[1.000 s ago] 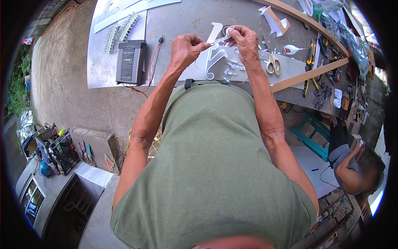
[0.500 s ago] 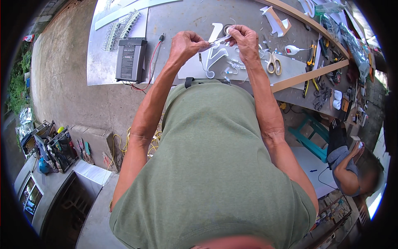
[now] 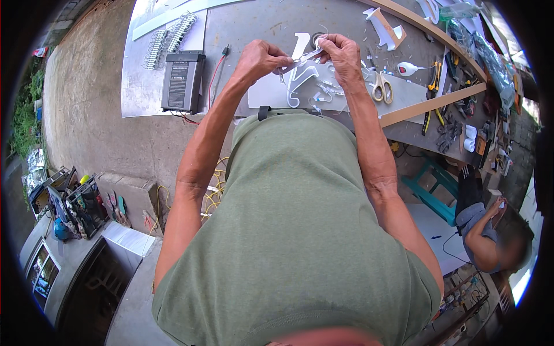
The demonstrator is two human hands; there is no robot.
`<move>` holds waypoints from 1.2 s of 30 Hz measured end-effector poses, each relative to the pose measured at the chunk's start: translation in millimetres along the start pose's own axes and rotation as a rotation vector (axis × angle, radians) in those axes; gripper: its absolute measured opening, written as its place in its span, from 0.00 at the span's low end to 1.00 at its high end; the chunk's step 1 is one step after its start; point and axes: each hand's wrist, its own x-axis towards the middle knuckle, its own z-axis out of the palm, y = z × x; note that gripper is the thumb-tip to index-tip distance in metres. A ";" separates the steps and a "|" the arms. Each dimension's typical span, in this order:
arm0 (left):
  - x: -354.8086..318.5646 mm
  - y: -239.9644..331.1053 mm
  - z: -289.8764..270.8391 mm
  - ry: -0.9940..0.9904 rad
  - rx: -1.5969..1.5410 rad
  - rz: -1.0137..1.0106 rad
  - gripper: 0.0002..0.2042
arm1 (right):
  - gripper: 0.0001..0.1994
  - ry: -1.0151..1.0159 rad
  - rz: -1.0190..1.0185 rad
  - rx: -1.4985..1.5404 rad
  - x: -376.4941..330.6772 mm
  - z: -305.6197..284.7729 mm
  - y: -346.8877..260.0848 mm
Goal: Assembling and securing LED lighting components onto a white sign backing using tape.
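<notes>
We have a single view, from a fisheye camera worn on the person's head, looking steeply down over the green-shirted torso (image 3: 294, 230). It faces the grey workbench (image 3: 254, 23), which fills the frame toward twelve o'clock. We see the left hand (image 3: 259, 57) and right hand (image 3: 343, 55) near the top, at arm's length from the lens. Straight edges bend toward the dark rim. Another person (image 3: 490, 230) sits near four o'clock. No second view shares the scene.
</notes>
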 end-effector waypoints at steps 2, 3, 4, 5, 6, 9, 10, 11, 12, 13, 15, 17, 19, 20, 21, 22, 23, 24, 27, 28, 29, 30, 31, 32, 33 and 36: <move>2.8 0.3 -2.7 -0.049 -0.016 -0.003 0.13 | 0.08 -0.002 0.009 0.005 1.1 -2.3 1.5; 2.0 -0.3 -2.7 -0.049 -0.015 -0.003 0.13 | 0.08 -0.018 0.025 0.010 1.6 -3.0 2.4; -1.0 4.2 -3.5 -0.038 0.033 0.035 0.12 | 0.08 -0.031 0.040 0.016 2.1 -3.9 2.8; -3.1 7.3 -3.4 -0.028 0.082 0.072 0.12 | 0.08 -0.028 0.039 0.017 2.3 -5.1 3.1; -3.4 7.9 -1.8 -0.030 0.083 0.074 0.12 | 0.08 -0.035 0.046 0.022 2.4 -6.2 3.5; -5.7 8.7 0.8 -0.002 0.117 0.090 0.11 | 0.08 -0.049 0.047 0.021 2.5 -6.2 3.2; -6.2 9.1 1.0 -0.002 0.117 0.091 0.11 | 0.08 -0.055 0.044 0.014 2.7 -6.3 3.4; -6.3 9.3 1.0 -0.002 0.117 0.092 0.11 | 0.08 -0.054 0.043 0.014 2.8 -6.4 3.6; -5.9 7.8 1.8 -0.002 0.118 0.093 0.11 | 0.08 -0.057 0.042 0.021 2.8 -6.4 4.0; -6.3 6.8 2.6 0.014 0.118 0.115 0.11 | 0.08 -0.060 0.041 0.028 2.7 -6.3 4.2; -5.6 5.0 2.9 0.030 0.119 0.138 0.11 | 0.08 -0.059 0.045 0.027 2.7 -6.8 4.3; -7.9 9.9 1.2 -0.049 0.122 0.040 0.13 | 0.08 -0.058 0.049 0.027 2.4 -6.7 3.2; -9.8 5.6 4.8 0.051 0.195 0.187 0.17 | 0.08 -0.062 0.048 0.017 1.4 -5.9 1.2; -10.2 2.9 6.6 0.152 0.267 0.333 0.21 | 0.08 -0.063 0.047 0.017 1.2 -5.3 -0.4; -8.3 1.0 7.5 0.153 0.267 0.334 0.21 | 0.08 -0.074 0.053 0.021 1.0 -4.8 -2.1; -6.2 0.8 8.3 0.171 0.143 0.354 0.26 | 0.09 -0.085 0.060 0.025 0.2 -4.5 -3.6; -4.8 0.4 9.2 0.188 0.018 0.374 0.32 | 0.09 -0.086 0.061 0.024 -0.4 -3.9 -5.1; -4.1 0.1 11.3 0.189 0.018 0.374 0.32 | 0.08 -0.094 0.053 0.017 -1.0 -2.9 -6.4; -1.6 5.7 16.4 0.202 -0.216 0.105 0.38 | 0.09 -0.110 0.038 -0.005 -3.3 0.1 -10.8; 0.5 6.2 17.0 0.149 -0.248 0.065 0.38 | 0.09 -0.121 0.032 -0.020 -4.3 1.9 -12.8; 1.8 6.1 17.3 0.095 -0.280 0.026 0.38 | 0.09 -0.122 0.031 -0.020 -5.5 4.0 -14.5; 2.2 5.3 17.0 0.097 -0.280 0.026 0.38 | 0.09 -0.124 0.027 -0.031 -6.7 6.4 -16.0; 1.2 9.5 15.5 0.032 -0.310 0.003 0.34 | 0.09 -0.123 0.023 -0.042 -7.6 7.0 -16.5; -0.1 13.6 14.4 -0.033 -0.340 -0.021 0.30 | 0.09 -0.121 0.024 -0.041 -8.0 7.2 -16.6; -1.5 17.0 14.5 -0.035 -0.339 -0.021 0.30 | 0.09 -0.119 0.008 -0.054 -8.3 7.4 -16.8; -3.8 20.6 14.5 -0.077 -0.412 -0.039 0.22 | 0.08 -0.117 -0.005 -0.072 -9.0 7.9 -16.0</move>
